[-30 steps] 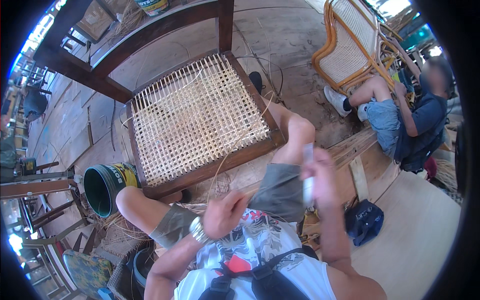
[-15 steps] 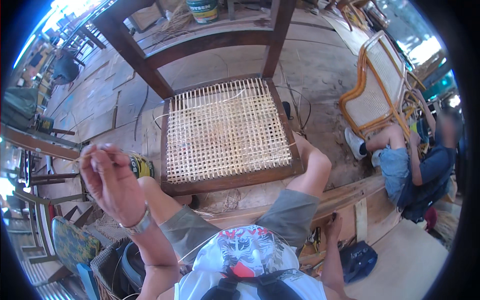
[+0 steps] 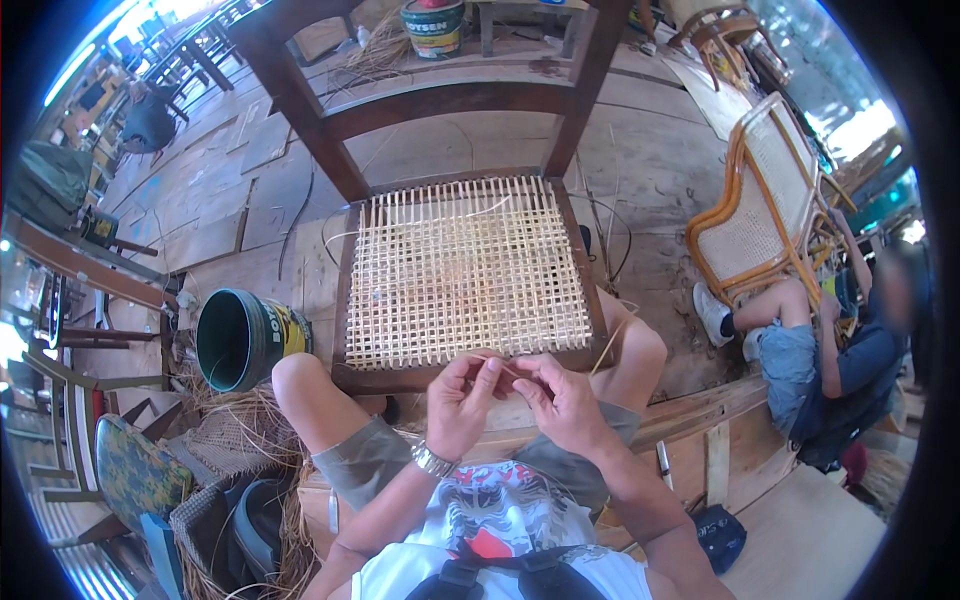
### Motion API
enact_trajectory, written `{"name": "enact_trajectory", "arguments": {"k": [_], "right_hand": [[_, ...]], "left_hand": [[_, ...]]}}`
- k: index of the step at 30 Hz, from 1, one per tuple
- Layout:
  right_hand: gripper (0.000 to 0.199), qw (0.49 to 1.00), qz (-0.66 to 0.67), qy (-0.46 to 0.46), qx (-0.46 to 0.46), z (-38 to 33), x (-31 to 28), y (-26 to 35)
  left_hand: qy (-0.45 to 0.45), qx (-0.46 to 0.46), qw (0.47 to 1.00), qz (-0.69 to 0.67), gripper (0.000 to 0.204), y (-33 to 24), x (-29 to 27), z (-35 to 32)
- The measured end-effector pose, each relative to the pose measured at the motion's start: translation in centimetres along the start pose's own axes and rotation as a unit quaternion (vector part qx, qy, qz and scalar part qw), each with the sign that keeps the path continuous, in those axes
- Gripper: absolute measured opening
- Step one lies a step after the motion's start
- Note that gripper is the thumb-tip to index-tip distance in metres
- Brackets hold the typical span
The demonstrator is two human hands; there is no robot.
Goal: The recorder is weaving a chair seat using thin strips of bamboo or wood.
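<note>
Pinching a thin cane strand [image 3: 606, 350] between thumbs and curled fingers, the left hand [image 3: 460, 408] and the right hand [image 3: 563, 403] work close together near the front rail [image 3: 375, 379] of the dark wooden chair [image 3: 450, 98]. The strand projects past the right hand. The woven seat [image 3: 460, 275] lies directly beyond the hands, with a green bucket [image 3: 262, 340] to its left

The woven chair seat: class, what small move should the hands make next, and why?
Perhaps bring the cane strand to the back of the woven chair seat: the left hand and right hand appear to pinch it, and near the rear edge the lengthwise strips show without crossing ones.
</note>
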State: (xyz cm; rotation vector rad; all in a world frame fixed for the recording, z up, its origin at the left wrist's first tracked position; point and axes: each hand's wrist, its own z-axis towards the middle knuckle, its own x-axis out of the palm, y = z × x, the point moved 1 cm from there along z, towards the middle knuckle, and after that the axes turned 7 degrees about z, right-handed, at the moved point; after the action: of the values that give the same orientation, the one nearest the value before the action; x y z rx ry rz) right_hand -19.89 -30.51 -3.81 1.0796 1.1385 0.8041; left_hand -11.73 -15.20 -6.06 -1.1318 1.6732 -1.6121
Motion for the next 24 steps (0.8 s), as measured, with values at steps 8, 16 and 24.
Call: {"name": "enact_trajectory", "arguments": {"k": [8,16,24], "right_hand": [[0.016,0.960,0.164,0.124,0.190,2.7,-1.0,-0.5],[0.022,0.977,0.017,0.002,0.211,5.6,-3.9,-1.2],[0.016,0.963,0.247,0.053,0.095,3.7,-1.3,-1.1]], "left_hand": [[0.067,0.086,0.993,0.053,0.016,-2.2,-4.2,2.2],[-0.077,0.329,0.856,0.391,0.016,-3.0,-3.5,3.3],[0.081,0.111,0.974,0.179,0.010,0.9,-2.6,2.5]]}}
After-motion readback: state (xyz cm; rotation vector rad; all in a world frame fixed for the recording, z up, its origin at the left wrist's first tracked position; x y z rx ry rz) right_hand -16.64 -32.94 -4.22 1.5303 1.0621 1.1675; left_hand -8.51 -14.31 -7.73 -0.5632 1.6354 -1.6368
